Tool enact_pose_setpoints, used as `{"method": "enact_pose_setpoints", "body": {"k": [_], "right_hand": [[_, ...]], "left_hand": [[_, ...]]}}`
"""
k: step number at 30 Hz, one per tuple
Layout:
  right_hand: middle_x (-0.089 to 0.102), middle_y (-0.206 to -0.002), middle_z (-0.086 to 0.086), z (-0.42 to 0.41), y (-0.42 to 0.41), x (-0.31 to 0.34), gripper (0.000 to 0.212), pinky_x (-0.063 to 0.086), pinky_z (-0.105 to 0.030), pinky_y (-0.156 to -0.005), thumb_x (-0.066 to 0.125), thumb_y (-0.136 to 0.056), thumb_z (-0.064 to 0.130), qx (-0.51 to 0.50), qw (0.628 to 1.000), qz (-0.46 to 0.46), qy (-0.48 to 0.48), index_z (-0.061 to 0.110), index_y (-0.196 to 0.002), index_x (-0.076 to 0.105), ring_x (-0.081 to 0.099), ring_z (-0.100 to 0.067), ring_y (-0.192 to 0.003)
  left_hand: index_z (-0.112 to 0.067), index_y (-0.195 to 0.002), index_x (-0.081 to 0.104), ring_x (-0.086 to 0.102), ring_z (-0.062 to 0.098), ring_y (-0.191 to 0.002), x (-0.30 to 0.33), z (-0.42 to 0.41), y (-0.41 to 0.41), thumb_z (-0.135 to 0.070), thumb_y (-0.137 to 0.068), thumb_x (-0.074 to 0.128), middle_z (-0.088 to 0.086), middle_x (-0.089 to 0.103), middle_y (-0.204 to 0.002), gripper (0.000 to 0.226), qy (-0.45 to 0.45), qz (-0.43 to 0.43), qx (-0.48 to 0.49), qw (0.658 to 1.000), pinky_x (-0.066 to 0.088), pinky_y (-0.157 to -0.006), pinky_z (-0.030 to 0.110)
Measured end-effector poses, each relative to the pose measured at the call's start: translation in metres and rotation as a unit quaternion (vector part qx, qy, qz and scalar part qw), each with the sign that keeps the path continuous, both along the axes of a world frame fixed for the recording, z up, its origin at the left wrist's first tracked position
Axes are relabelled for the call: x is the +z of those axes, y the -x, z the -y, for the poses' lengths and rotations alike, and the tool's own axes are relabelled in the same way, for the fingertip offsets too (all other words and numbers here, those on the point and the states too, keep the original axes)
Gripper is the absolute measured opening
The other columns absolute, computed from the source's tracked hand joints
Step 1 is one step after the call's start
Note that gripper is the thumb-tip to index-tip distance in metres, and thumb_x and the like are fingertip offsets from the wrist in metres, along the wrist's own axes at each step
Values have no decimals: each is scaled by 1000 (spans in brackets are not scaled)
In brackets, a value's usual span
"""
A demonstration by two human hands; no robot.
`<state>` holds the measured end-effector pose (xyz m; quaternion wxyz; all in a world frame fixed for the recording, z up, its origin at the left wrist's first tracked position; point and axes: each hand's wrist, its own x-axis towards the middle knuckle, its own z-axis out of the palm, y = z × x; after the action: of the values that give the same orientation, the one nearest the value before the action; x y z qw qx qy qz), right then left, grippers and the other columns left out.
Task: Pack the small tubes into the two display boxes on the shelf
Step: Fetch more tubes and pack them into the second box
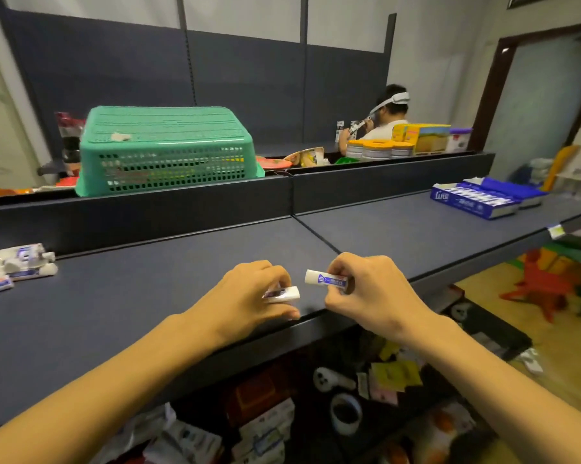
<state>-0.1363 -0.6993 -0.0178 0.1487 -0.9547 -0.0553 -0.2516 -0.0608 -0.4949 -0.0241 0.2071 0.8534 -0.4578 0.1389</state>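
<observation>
Tube pile (12, 267) cut by left edge — count perhaps 6.

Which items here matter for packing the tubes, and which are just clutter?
Job: tube in left hand; tube in right hand; loose tube pile; display boxes.
Clutter: green basket; orange-lidded tins; yellow carton.

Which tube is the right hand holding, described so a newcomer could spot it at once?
Start at the dark shelf and follow its front edge to the two hands. The right hand pinches a small white tube with a blue label, cap pointing left. Unlike the left hand's tube, it sits higher with its label showing plainly.
</observation>
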Motion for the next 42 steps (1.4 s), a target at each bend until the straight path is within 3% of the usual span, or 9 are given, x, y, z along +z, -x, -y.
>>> {"method": "enact_pose_setpoints", "body": {"k": [6,11,18,23,26,30,35,37,42], "right_hand": [[67,-78,3,94,-17,-7,20,36,-17,-57,63,-79,31,-10,1000,-15,0,20,-96,63,56,-12,-62],[65,-76,5,176,-42,-5,19,35,-16,-56,64,-79,31,-28,999,-35,3,21,-95,62,55,-12,-62],[68,-81,3,304,-75,16,22,53,-33,-68,65,-77,32,-50,998,-47,-15,21,-96,64,60,-13,-68],[65,-85,8,384,-86,14,21,49,-20,-63,67,-81,33,-48,997,-49,-28,23,-99,62,56,-5,-70],[66,-89,6,434,-95,14,22,53,-23,-67,68,-82,31,-39,998,-41,-35,23,-102,62,57,-6,-76],[69,-95,3,503,-107,15,24,55,-32,-71,67,-80,34,-23,999,-28,-18,23,-101,64,61,-10,-81],[72,-92,0,577,-118,22,28,49,-32,-75,62,-78,36,15,999,-21,21,21,-102,66,61,-17,-78],[72,-90,-2,601,-125,28,29,48,-34,-75,63,-76,34,27,999,-7,40,19,-100,68,62,-21,-77],[65,-100,-1,653,-147,36,30,45,-35,-81,73,-75,33,50,997,-4,60,19,-101,70,59,-20,-91]], "left_hand": [[-26,-106,49,47,12,-67,-6,98,-19,-31,-85,63,-10,50,-74,26,2,-3,-29,1000,43,-61,26],[-36,-98,34,44,17,-69,-8,184,-51,-29,-91,51,-6,43,-87,20,-38,49,-33,998,41,-62,29],[-36,-107,55,46,14,-74,6,311,-96,-33,-93,50,-7,39,-89,15,-48,21,-39,998,42,-68,28],[-39,-126,44,49,13,-85,14,390,-106,-48,-82,64,-8,46,-102,50,-97,17,-40,994,44,-74,28],[-38,-133,38,51,14,-89,14,437,-114,-40,-82,68,-8,46,-107,59,-102,24,-31,994,44,-74,27],[-37,-129,46,54,14,-95,13,498,-117,-25,-89,62,-7,52,-109,45,-74,19,11,997,41,-78,21],[-40,-117,56,46,12,-85,23,565,-104,-51,-88,55,-8,36,-96,31,-100,62,98,988,34,-67,25],[-37,-115,57,36,8,-86,28,590,-101,-55,-87,53,-8,35,-103,34,-114,79,126,982,32,-66,24],[-30,-117,56,46,14,-113,41,642,-117,-55,-89,49,-7,50,-125,38,-138,84,149,976,47,-81,32]]}}
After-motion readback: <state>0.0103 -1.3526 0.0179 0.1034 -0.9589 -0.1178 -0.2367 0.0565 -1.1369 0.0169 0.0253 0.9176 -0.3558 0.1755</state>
